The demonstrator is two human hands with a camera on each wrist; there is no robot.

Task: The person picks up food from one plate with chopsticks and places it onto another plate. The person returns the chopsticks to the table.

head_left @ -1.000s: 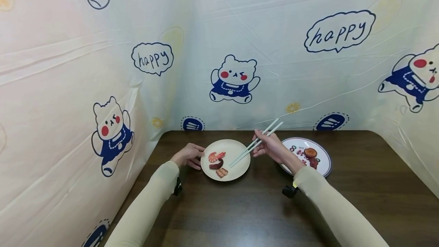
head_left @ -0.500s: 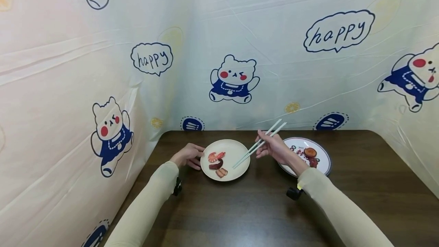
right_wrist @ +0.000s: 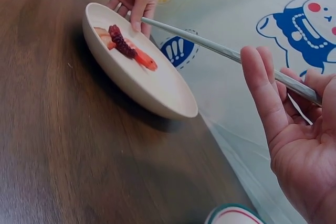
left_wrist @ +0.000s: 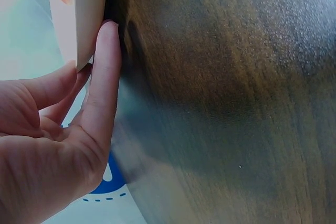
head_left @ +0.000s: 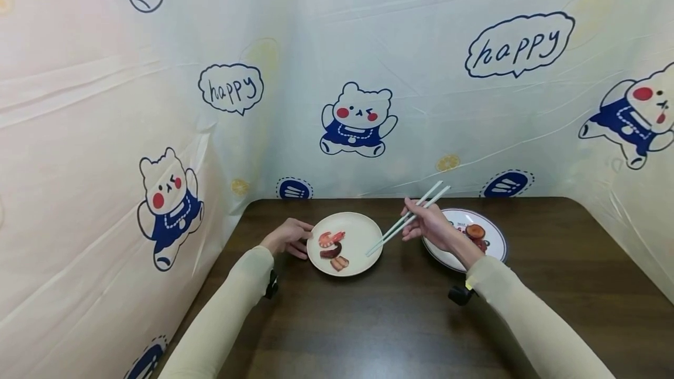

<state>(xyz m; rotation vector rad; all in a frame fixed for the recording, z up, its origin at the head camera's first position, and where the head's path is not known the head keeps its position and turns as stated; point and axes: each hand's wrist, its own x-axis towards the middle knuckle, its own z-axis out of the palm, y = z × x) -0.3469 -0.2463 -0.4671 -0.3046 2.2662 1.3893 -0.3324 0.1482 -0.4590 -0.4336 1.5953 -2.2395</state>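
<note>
My left hand pinches the left rim of a cream plate, thumb on the edge and fingers beneath, as the left wrist view shows. On the plate's left half lie a shrimp, a dark red tentacle piece with suckers, and a striped, bacon-like piece. Between the two plates, my right hand holds a pair of pale green chopsticks. Their tips hang over the cream plate's right side with nothing between them.
A white plate with a blue rim and red writing stands to the right, partly behind my right wrist. It bears a round brown piece and a reddish one. Behind the brown wooden table hangs a printed curtain.
My right hand has moved right with the chopsticks, drawing their tips from beside the food toward the cream plate's right rim. The left hand, cream plate and food have stayed put.
</note>
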